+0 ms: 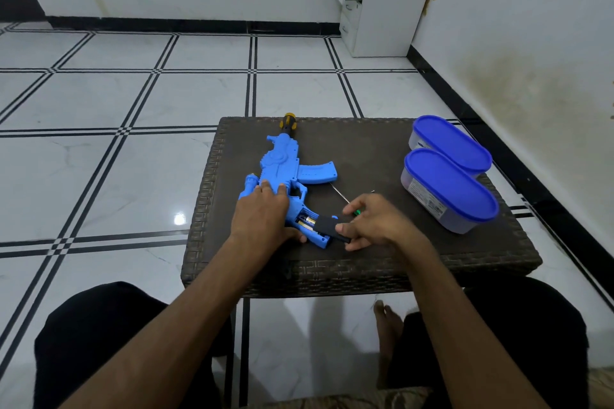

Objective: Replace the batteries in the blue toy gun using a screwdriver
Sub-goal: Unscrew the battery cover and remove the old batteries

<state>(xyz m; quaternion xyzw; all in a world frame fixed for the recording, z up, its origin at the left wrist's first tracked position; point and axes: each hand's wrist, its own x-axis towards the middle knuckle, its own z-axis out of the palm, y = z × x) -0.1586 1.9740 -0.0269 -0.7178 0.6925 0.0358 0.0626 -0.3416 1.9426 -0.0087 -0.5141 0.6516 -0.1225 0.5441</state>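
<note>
Blue toy gun (282,176) near table's (365,262) left edge under relaxed left hand (262,216), right hand (372,221) pinching black cover (327,224)

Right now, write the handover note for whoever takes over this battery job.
Left hand presses flat on the blue toy gun, steadying it on the wicker table.
Right hand pinches the black battery cover at the grip and holds the green-handled screwdriver.
Compartment open; batteries sit inside.
Whether they are old or new, I cannot tell.
Left: confirm fresh batteries, seat the cover, screw it down.
Two blue-lidded containers stand to the right.
</note>
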